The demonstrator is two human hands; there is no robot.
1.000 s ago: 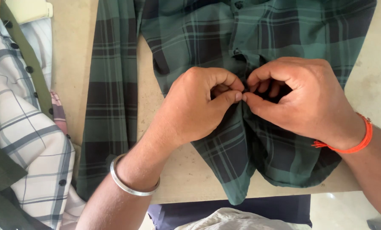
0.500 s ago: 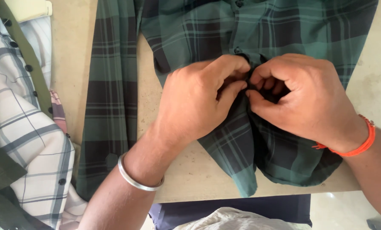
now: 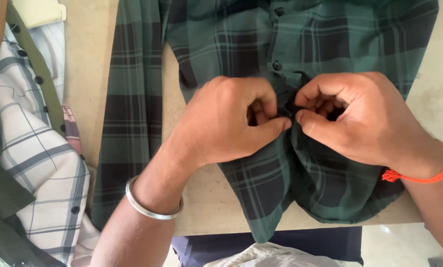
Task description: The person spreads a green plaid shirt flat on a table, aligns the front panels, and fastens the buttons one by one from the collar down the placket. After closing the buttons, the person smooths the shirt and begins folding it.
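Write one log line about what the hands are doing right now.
left hand: pinching green plaid shirt placket | right hand: pinching same spot | shirt: on table

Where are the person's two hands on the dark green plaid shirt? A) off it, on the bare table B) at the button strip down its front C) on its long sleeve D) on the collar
B: the left hand and right hand pinch the dark green plaid shirt at its button strip.

The shirt point(image 3: 300, 44) lies spread on the surface point(image 3: 88, 59) before me, its hem hanging over the near edge. My left hand point(image 3: 226, 121) and right hand point(image 3: 360, 118) meet on its placket. Another shirt point(image 3: 33, 148) lies heaped at my left.
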